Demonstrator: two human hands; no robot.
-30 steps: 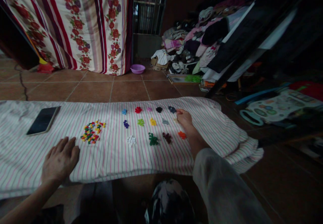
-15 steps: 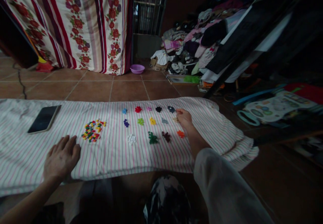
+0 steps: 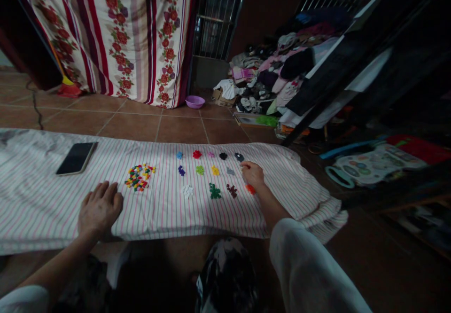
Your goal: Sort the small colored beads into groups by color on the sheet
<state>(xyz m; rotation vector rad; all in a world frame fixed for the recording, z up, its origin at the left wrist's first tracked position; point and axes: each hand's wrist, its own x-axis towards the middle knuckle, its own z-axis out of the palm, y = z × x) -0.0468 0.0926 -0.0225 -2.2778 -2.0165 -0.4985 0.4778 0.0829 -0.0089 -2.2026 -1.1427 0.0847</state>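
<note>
My left hand (image 3: 100,206) lies flat on the striped cloth (image 3: 155,209), fingers stretched out, just below a mixed pile of small coloured pieces (image 3: 139,177). At the right end of several sorted clusters, my right hand (image 3: 252,174) has its fingertips pinched together; what they hold, if anything, is too small to make out. It covers the spot where tan pieces lay. Right above its fingertips are dark grey pieces (image 3: 239,156). Orange pieces (image 3: 250,189) sit partly under the wrist, and light grey pieces (image 3: 230,171) are to its left.
A phone (image 3: 76,158) rests on the cloth at left. White (image 3: 188,191), green (image 3: 214,191) and brown pieces (image 3: 231,190) form the near row. Beyond the cloth are a purple basin (image 3: 195,101), a heap of clothes (image 3: 271,68) and a floral curtain (image 3: 141,35).
My right hand has shifted slightly toward me, from beside the dark grey pieces to over the tan ones. My left hand stays flat. The whole view has turned a little.
</note>
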